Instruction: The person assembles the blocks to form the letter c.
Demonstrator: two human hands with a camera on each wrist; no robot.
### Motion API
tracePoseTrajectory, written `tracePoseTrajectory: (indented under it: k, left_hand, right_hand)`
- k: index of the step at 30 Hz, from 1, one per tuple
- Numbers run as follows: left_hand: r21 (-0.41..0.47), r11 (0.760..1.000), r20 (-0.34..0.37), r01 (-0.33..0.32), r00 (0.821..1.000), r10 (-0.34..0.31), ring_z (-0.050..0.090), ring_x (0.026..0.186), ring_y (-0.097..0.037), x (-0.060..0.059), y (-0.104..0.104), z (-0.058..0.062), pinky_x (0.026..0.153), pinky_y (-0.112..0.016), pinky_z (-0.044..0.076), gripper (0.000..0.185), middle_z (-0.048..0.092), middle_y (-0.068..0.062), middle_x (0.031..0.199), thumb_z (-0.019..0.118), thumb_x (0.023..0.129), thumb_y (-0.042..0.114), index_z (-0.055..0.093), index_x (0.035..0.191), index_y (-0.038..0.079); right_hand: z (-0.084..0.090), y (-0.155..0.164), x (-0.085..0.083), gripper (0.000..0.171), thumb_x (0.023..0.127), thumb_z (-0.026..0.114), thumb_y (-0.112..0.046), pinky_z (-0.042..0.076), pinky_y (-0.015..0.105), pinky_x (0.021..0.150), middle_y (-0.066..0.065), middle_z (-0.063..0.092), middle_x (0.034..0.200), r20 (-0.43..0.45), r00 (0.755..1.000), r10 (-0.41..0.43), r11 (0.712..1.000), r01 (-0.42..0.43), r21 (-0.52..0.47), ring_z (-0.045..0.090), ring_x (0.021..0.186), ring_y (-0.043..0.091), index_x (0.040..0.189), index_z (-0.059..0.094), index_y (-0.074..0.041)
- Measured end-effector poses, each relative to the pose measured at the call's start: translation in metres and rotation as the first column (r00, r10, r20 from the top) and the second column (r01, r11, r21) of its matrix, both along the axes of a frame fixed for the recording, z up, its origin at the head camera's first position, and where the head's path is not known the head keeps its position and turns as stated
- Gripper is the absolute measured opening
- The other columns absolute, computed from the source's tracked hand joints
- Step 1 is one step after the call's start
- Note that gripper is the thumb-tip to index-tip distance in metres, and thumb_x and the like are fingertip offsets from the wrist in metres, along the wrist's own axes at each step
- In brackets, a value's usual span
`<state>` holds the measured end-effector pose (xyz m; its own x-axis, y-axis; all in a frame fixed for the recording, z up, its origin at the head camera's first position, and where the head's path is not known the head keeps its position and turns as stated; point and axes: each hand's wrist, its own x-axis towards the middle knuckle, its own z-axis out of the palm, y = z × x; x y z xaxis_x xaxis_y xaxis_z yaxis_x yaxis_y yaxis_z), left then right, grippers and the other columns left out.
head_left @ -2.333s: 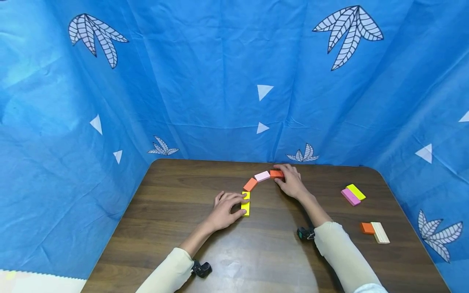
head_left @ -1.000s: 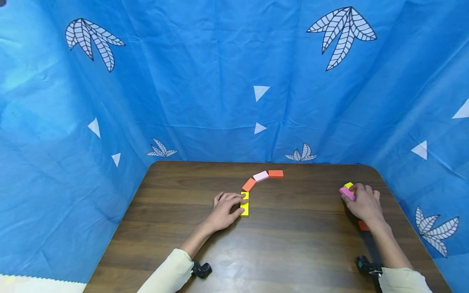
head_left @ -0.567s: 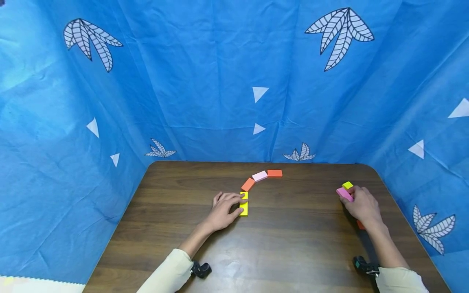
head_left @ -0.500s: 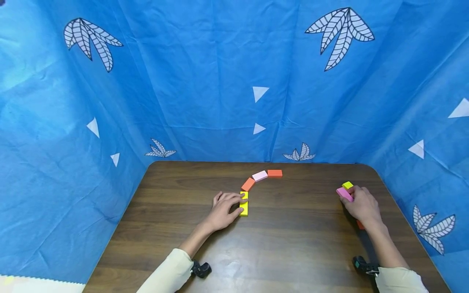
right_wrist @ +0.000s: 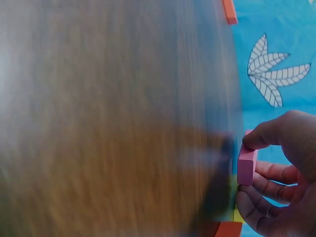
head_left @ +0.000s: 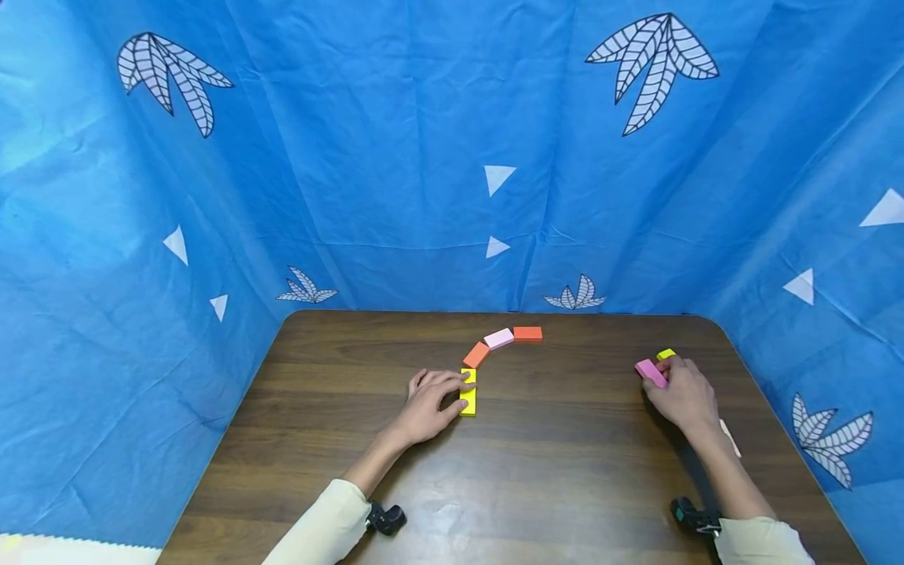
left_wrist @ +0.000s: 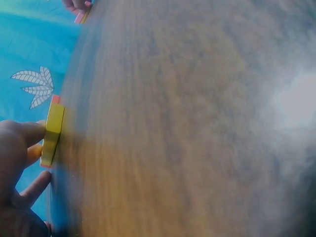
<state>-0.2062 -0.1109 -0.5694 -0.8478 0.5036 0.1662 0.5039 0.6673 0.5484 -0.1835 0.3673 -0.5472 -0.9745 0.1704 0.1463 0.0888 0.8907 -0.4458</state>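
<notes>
On the brown table (head_left: 565, 486) lies a curved row of flat blocks: a yellow block (head_left: 468, 392), an orange one (head_left: 476, 355), a pale pink one (head_left: 498, 338) and an orange-red one (head_left: 527, 333). My left hand (head_left: 431, 404) rests beside the row, fingertips touching the yellow block (left_wrist: 53, 133). At the right side my right hand (head_left: 681, 392) pinches a pink block (head_left: 650, 373) between thumb and fingers, and the right wrist view shows that pink block (right_wrist: 247, 160) clearly. A second yellow block (head_left: 665, 355) lies just behind it.
A cream block (head_left: 730, 438) shows partly behind my right forearm, and an orange block (right_wrist: 228, 229) sits near my right palm. Blue patterned cloth (head_left: 452, 157) walls the table on three sides. Bare wood stretches between my hands and toward the near edge.
My right hand left the orange-red block at the row's end, went to the right side, gripped the pink block and shifted it slightly left. My left hand stayed on the yellow block.
</notes>
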Motion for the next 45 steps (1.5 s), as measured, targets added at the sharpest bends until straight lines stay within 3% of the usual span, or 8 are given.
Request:
tracePoseTrajectory:
  k: [5,15,31,45]
  left_hand:
    - [-0.007,1.0,0.007,0.004,1.0,-0.004,0.053,0.147,-0.025,0.0,0.0,0.002,0.128,-0.072,0.015,0.034,0.064,0.007,0.154,0.068,0.107,0.032,0.071,0.141,0.03]
    - [-0.003,1.0,0.014,0.006,1.0,-0.006,0.053,0.146,-0.025,0.001,0.0,0.003,0.128,-0.072,0.015,0.035,0.064,0.006,0.154,0.068,0.107,0.031,0.071,0.141,0.029]
    - [0.013,1.0,0.008,0.004,1.0,-0.005,0.053,0.146,-0.025,-0.001,-0.002,0.001,0.127,-0.073,0.015,0.035,0.065,0.006,0.153,0.068,0.107,0.03,0.071,0.142,0.029]
    - [0.02,1.0,0.008,-0.003,1.0,0.003,0.054,0.145,-0.025,0.0,0.0,-0.001,0.127,-0.073,0.016,0.035,0.066,0.006,0.153,0.07,0.105,0.028,0.073,0.14,0.028]
  right_hand:
    - [-0.002,-0.012,-0.003,0.04,0.088,0.079,-0.021,0.049,0.052,0.068,0.027,0.066,0.1,-0.026,1.0,0.015,1.0,-0.015,0.002,0.062,0.081,0.037,0.113,0.064,0.007]
    - [0.001,-0.038,-0.003,0.042,0.091,0.077,-0.023,0.041,0.035,0.067,0.021,0.063,0.097,0.042,0.998,0.044,0.998,-0.042,-0.049,0.057,0.081,0.03,0.117,0.062,0.006]
    - [0.0,-0.086,0.003,0.042,0.09,0.079,-0.023,0.055,0.05,0.079,0.023,0.066,0.107,0.081,0.99,0.113,0.993,-0.111,-0.031,0.06,0.086,0.032,0.119,0.061,0.003]
    - [0.0,-0.133,0.013,0.036,0.091,0.082,-0.023,0.045,0.034,0.071,0.01,0.065,0.1,0.073,0.978,0.194,0.979,-0.188,-0.082,0.057,0.082,0.022,0.117,0.065,-0.004]
